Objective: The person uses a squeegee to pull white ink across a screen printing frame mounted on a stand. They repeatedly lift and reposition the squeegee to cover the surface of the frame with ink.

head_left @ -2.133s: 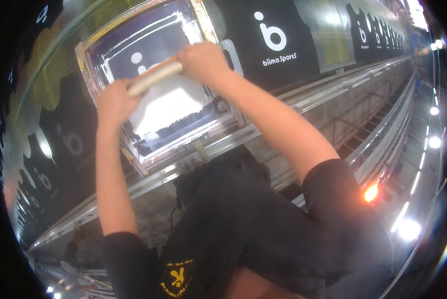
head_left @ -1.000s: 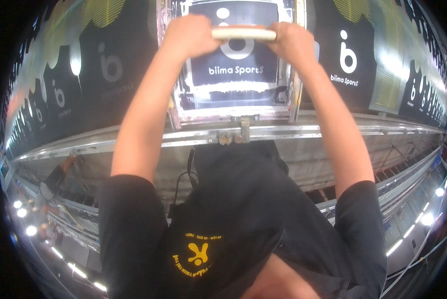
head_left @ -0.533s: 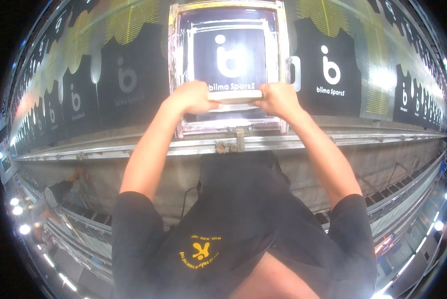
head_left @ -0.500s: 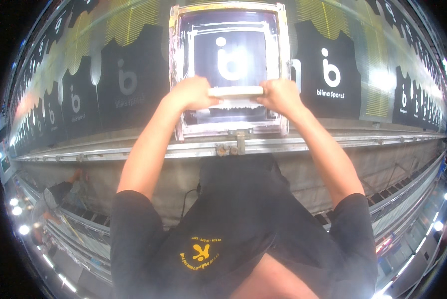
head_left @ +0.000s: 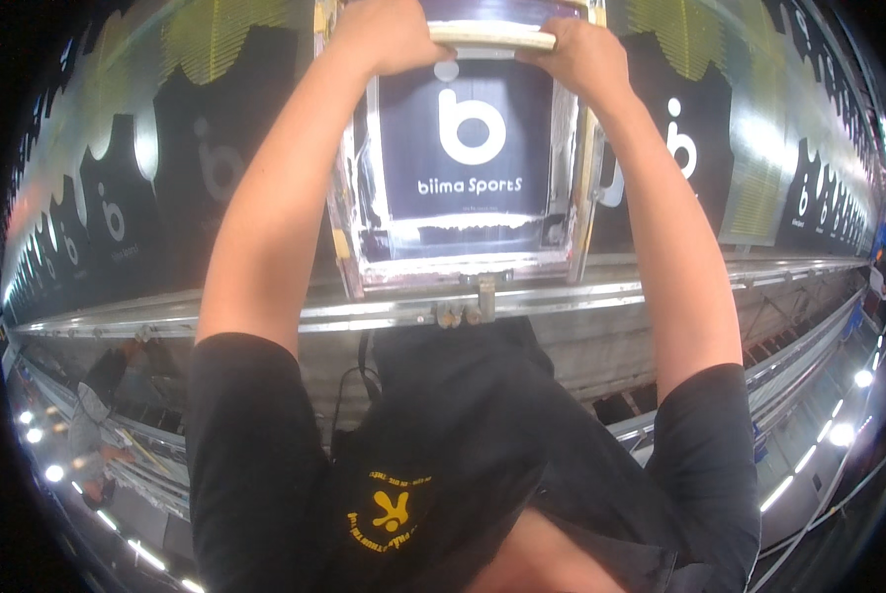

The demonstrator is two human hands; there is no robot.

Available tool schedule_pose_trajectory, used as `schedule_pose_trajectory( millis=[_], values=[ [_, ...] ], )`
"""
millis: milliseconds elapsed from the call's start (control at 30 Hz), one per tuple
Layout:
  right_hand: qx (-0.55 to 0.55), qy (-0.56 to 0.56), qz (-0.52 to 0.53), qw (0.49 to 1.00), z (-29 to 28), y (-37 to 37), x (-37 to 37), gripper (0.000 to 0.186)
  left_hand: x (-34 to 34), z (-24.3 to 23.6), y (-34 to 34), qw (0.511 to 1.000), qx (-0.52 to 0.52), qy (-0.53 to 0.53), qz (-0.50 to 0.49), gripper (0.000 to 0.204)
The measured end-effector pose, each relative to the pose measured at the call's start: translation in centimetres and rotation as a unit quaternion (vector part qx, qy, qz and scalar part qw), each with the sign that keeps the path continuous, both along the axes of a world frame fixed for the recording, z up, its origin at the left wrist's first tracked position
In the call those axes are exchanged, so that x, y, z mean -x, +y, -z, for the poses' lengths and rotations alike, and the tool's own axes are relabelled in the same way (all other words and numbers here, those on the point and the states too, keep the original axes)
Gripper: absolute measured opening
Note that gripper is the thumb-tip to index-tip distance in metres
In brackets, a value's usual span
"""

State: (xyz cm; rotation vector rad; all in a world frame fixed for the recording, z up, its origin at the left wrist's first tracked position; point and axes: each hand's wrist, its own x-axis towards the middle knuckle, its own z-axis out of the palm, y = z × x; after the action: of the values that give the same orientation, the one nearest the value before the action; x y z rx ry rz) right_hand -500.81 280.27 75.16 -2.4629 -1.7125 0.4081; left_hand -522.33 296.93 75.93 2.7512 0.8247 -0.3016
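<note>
Both of my hands grip a pale squeegee [head_left: 497, 39] across the far part of a screen printing frame [head_left: 583, 232]. My left hand [head_left: 384, 40] is closed around its left end, and my right hand [head_left: 586, 61] around its right end. White ink streaks line the inner border of the frame, with a thicker band along the near side. Through the dark mesh [head_left: 413, 138] a white rounded emblem with lettering under it shows. The far side of the frame is partly hidden by my hands.
Dark shirt pieces [head_left: 117, 198] with white emblems lie in a row on both sides of the frame. A metal rail [head_left: 384, 314] with a clamp [head_left: 486, 296] runs along the table's near edge. Another person [head_left: 92, 415] is at the lower left.
My hands and the squeegee have moved away from me, from the near part of the frame to its far part. The lettering on the mesh now shows.
</note>
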Motion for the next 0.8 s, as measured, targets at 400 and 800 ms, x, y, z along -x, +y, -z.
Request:
schedule_pose_trajectory(
  millis=[400, 800],
  values=[
    [-0.103, -0.003, -0.065, 0.993, 2.8, -20.4, 10.5, 0.021, 10.6, -1.2, -19.1, 0.990, 0.110, 0.066, -0.060, 0.046],
    [-0.235, 0.189, 0.221, 0.927, 0.0, -23.9, 4.4, 0.045, 12.6, -0.3, -25.9, 0.991, 0.072, -0.110, 0.002, 0.032]
  ],
)
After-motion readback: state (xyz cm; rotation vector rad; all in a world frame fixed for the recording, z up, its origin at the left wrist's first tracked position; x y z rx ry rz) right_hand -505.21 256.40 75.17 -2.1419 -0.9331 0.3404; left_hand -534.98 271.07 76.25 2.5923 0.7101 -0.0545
